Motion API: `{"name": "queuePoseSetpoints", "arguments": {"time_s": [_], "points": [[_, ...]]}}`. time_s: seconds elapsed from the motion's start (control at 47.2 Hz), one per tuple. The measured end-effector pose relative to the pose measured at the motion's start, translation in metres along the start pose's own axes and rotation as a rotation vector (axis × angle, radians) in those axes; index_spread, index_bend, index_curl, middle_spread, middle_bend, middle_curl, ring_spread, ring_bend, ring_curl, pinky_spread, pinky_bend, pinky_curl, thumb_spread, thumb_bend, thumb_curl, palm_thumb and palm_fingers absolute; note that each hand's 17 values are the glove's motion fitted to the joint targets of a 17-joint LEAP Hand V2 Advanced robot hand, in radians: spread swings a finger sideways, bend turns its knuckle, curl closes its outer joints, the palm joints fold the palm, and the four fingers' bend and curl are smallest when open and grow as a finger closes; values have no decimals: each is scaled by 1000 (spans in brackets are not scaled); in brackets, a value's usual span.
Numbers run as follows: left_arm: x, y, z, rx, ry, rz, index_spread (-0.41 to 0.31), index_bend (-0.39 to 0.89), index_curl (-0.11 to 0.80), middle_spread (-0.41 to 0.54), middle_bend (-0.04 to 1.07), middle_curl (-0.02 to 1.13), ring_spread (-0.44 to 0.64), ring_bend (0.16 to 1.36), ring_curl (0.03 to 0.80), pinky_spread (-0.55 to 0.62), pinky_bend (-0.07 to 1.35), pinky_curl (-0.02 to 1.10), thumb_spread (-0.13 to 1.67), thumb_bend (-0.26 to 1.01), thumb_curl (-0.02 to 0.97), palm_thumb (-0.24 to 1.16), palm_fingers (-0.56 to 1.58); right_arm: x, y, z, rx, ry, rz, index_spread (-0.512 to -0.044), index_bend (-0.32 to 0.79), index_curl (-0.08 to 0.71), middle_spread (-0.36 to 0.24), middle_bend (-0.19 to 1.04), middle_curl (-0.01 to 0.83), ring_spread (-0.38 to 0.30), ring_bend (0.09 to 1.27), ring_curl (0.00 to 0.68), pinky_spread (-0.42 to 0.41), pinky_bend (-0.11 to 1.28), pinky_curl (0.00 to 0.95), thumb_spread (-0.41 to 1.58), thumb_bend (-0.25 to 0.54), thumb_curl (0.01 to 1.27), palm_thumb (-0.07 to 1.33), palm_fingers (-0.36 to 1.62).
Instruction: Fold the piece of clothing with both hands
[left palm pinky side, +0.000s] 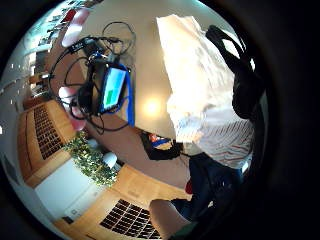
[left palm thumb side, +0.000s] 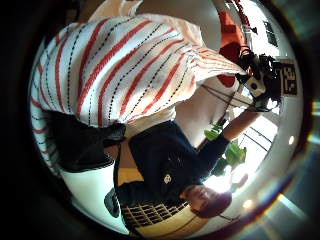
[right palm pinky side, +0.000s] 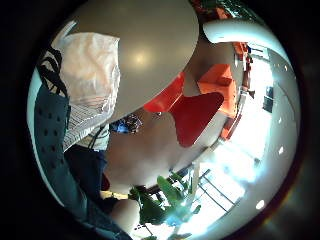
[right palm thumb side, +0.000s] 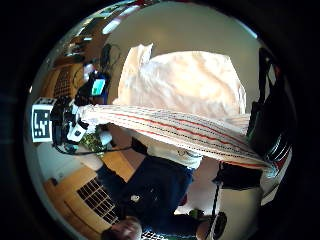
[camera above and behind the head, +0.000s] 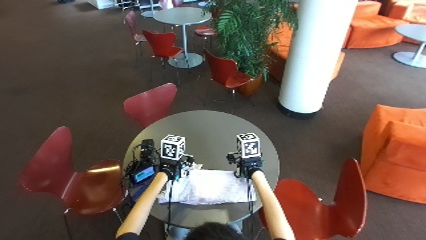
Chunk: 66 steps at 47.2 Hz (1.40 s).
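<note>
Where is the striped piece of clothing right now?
In the outside view the striped clothing lies on the near side of the round table, held up at its far edge between the left hand and the right hand.

Both hands raised, each grip closed.

Bright daylight pours in from the windows, blowing them out to white. A glare spot shines on the counter. The palm views curve strongly into black borders.

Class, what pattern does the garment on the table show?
The garment is white with red stripes and dotted dark lines, best seen in the left thumb side palm view.
</note>
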<state>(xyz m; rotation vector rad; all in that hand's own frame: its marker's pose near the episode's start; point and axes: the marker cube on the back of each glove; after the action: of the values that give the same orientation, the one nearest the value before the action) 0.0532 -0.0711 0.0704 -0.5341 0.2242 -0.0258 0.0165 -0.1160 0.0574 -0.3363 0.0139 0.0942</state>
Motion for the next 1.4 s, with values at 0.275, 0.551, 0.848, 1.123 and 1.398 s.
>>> {"name": "queuePoseSetpoints", "arguments": {"time_s": [0.275, 0.551, 0.848, 1.123, 1.398], "points": [[-6, -59, 33, 134, -13, -100, -279, 223, 590, -287, 426, 627, -316, 374, 453, -256, 216, 450, 784, -15, 834, 853, 1108, -19, -24, 19, 67, -77, 89, -270, 313, 573, -235, 411, 573, -259, 554, 504, -317, 485, 428, 191, -28, 762, 1036, 1288], [-27, -53, 8, 629, -55, -360, -175, 14, 455, -198, 169, 570, -194, 393, 468, -206, 400, 504, 1111, -59, 660, 539, 729, 5, -17, -10, 533, -27, 279, -271, 66, 491, -211, 204, 512, -238, 544, 491, -316, 601, 442, 507, -24, 735, 996, 1022], [-4, 10, 18, 559, 35, -256, -126, 116, 346, -112, 157, 466, -88, 428, 428, -147, 454, 473, 1255, -30, 503, 417, 636, 24, 22, 20, 214, -57, 445, -265, 40, 339, -214, 169, 459, -223, 549, 467, -308, 643, 422, 887, -38, 628, 901, 1064], [12, -9, 96, 340, 131, -194, -119, 205, 390, -27, 124, 395, 35, 410, 406, -3, 323, 422, 1319, -27, 391, 275, 477, 7, 31, 77, 11, -172, 494, -209, 50, 248, -132, 187, 463, -186, 542, 455, -251, 636, 405, 1071, -40, 534, 760, 1014], [7, -47, 114, 446, 60, -224, -92, 189, 414, 47, 137, 337, 185, 421, 383, 194, 251, 381, 1306, -31, 294, 85, 337, -1, 23, 88, 96, -99, 557, -187, 36, 181, -109, 197, 455, -172, 530, 434, -218, 643, 385, 1114, -28, 456, 661, 982]]}}
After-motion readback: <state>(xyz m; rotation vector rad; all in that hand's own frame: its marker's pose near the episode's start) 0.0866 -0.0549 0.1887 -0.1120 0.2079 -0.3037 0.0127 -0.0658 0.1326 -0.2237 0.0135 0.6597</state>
